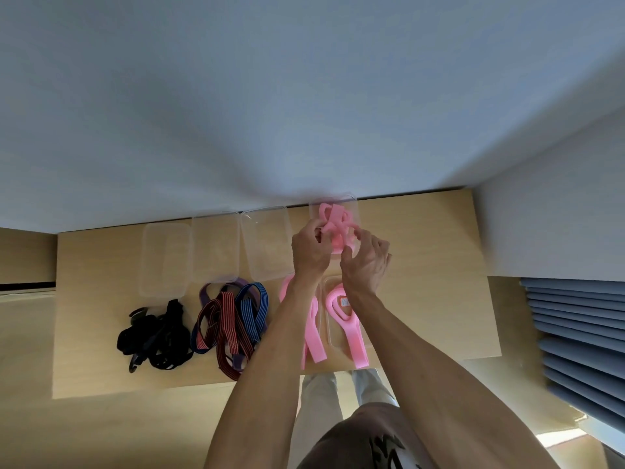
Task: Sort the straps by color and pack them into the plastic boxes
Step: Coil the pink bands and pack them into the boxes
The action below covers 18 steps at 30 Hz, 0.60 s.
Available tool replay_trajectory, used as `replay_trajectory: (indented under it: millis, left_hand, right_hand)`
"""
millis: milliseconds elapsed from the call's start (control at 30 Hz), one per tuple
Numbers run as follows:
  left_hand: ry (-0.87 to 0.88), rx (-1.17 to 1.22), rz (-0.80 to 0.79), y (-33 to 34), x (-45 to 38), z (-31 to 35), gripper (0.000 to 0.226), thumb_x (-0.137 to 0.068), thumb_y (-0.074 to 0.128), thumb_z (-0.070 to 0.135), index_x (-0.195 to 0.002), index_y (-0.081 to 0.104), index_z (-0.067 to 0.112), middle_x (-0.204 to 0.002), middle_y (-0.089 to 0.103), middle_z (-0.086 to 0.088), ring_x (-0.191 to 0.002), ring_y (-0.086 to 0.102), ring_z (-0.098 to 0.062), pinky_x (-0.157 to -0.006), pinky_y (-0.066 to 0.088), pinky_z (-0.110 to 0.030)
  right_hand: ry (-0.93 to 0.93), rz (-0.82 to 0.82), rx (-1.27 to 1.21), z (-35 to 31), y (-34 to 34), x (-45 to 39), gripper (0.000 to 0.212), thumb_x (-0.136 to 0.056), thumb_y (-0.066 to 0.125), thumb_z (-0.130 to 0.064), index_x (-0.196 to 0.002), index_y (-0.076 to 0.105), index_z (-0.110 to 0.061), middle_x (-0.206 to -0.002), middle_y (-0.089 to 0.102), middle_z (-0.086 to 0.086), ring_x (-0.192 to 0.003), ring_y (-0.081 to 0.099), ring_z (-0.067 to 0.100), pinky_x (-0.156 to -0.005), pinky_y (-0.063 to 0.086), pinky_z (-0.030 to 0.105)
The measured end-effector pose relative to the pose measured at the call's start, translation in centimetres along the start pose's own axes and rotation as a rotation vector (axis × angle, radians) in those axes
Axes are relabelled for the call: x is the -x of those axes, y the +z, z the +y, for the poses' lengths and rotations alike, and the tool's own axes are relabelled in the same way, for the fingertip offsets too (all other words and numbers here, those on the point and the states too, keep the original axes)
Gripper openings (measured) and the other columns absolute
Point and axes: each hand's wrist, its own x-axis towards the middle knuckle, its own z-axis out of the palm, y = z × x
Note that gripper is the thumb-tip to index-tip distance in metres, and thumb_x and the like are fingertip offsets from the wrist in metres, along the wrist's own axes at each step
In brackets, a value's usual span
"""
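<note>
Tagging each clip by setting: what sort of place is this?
Probably a home or office room: a light wooden table against a plain white wall, with grey-blue window blinds at the right.

Pink straps [334, 221], black straps [154, 336], red- and blue-striped straps [233, 316], clear boxes [267, 242], tan table [422, 265]

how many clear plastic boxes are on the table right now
5: three empty ones in a row at the back left, one behind the hands with pink strap, one nearer holding another.
</note>
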Motion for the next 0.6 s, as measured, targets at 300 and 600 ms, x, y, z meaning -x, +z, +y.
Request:
replay_trajectory:
  millis: [300,600]
  left_hand:
    - [0.114,-0.249,-0.166,-0.1,-0.6,-0.1,0.024,-0.099,0.051,0.012,-0.109,0.071,0.009,-0.095,0.068,-0.010,-0.079,0.061,-0.023,-0.066,0.047,-0.028]
    - [0.123,-0.394,0.082,-1.0,1.4,-1.4,0.019,-0.096,0.059,0.011,-0.105,0.074,0.003,-0.104,0.065,-0.013,-0.092,0.059,-0.028,-0.068,0.055,-0.036]
  right_hand:
    - [0.003,-0.066,0.061,0.6,0.2,0.8,0.039,-0.087,0.070,-0.020,-0.126,0.069,-0.018,-0.099,0.065,0.012,-0.097,0.053,0.032,-0.081,0.041,0.040]
    - [0.001,-0.200,0.208,0.5,0.9,0.3,0.033,-0.086,0.071,-0.020,-0.118,0.070,-0.013,-0.111,0.062,0.009,-0.103,0.050,0.030,-0.084,0.035,0.036]
